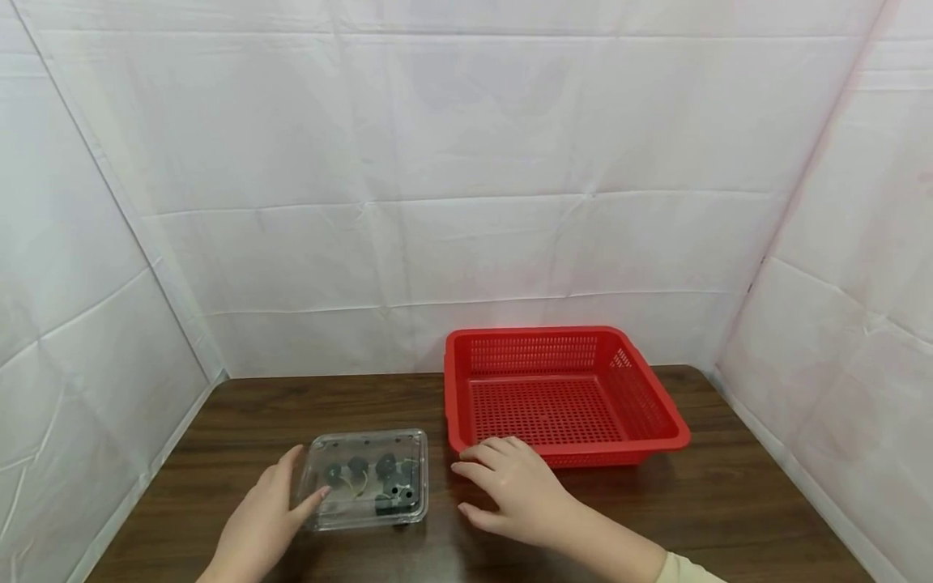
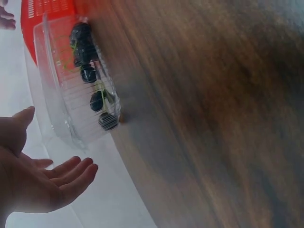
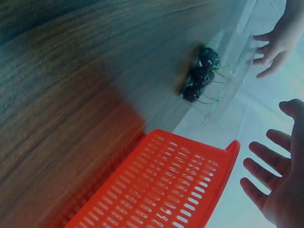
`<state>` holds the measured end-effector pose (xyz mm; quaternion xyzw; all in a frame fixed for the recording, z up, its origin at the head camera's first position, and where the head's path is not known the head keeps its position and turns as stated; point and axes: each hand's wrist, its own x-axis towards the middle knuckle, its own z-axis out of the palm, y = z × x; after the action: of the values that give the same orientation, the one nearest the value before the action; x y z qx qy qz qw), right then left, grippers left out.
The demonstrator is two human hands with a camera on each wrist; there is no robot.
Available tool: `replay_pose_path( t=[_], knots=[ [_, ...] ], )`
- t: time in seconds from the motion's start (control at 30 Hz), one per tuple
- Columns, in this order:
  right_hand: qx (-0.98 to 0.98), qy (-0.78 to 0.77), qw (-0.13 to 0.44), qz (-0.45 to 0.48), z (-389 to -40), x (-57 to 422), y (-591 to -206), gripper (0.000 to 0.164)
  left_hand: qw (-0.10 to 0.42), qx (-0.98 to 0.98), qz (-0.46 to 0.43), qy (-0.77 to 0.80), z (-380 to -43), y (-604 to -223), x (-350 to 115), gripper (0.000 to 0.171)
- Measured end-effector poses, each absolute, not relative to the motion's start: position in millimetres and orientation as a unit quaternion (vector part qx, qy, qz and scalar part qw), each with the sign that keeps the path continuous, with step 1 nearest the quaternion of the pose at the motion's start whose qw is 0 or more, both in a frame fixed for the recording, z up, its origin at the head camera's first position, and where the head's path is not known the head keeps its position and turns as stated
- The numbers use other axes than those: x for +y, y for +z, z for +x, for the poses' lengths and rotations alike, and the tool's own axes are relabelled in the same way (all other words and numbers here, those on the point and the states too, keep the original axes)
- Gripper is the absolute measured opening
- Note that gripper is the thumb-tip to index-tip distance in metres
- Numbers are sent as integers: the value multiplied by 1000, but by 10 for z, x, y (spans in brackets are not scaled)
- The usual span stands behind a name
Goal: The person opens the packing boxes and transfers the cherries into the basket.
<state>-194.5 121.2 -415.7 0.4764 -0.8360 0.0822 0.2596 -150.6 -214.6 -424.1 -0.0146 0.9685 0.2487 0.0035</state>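
A clear plastic clamshell box (image 1: 368,506) with its lid down sits on the table. Inside lie several dark round fruits with thin green stems, which look like cherries (image 2: 96,101). My left hand (image 1: 258,518) is at the left side of the box, thumb and fingers spread around its left edge; the left wrist view has the fingertips just off the plastic. To the right of the box, my right hand (image 1: 513,490) hovers with fingers apart and nothing in them, overlapping the front rim of a red basket (image 1: 568,448) in the head view.
The red basket, with slotted walls and a grid bottom, stands right of the box at the back of the brown wooden table (image 1: 328,401). White cloth sheets (image 1: 466,162) enclose the table at the back and both sides.
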Motion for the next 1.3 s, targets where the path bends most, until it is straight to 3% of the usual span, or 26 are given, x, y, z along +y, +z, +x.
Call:
replay_pose_path(
  t=[0.2, 0.57, 1.3],
  knots=[
    [-834, 75, 265, 478, -1932, 1194, -4203, 37, 44, 961, -36, 272, -1557, -4300, -2140, 110],
    [-836, 61, 240, 490, -1904, 1162, -4253, 33, 56, 952, -42, 297, -1558, -4369, -2153, 113],
    [-836, 18, 218, 503, -1874, 1077, -4329, 30, 80, 931, -72, 349, -1558, -4365, -2190, 82]
  ],
)
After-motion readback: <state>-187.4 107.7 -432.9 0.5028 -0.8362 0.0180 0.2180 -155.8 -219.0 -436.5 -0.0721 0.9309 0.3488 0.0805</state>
